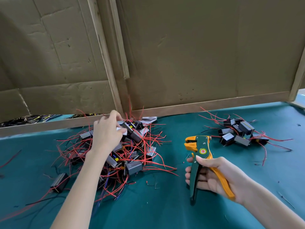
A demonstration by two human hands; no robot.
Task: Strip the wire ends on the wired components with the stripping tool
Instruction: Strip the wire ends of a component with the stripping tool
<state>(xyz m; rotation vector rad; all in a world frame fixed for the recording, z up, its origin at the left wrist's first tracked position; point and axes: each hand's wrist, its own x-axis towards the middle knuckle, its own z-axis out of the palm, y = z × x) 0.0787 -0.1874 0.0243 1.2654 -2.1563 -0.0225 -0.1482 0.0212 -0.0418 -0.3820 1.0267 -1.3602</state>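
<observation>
We see a teal surface (165,204) filling the lower frame. Behind it, brown cardboard panels (198,55) stand as a back wall, with a wooden strip (49,124) along their foot. A crumpled pale scrap (149,119) lies against it near centre. A black-and-yellow tangle (24,120) shows behind the strip at left.

You can read no words, numbers or brand names here. The one label in view is a small round sticker (202,151) on the pivot of the wire stripper (202,142) that your right hand (212,176) grips. It shows a yellow-green ring around a red centre. Any marks printed on that centre are too small and blurred to make out.
</observation>
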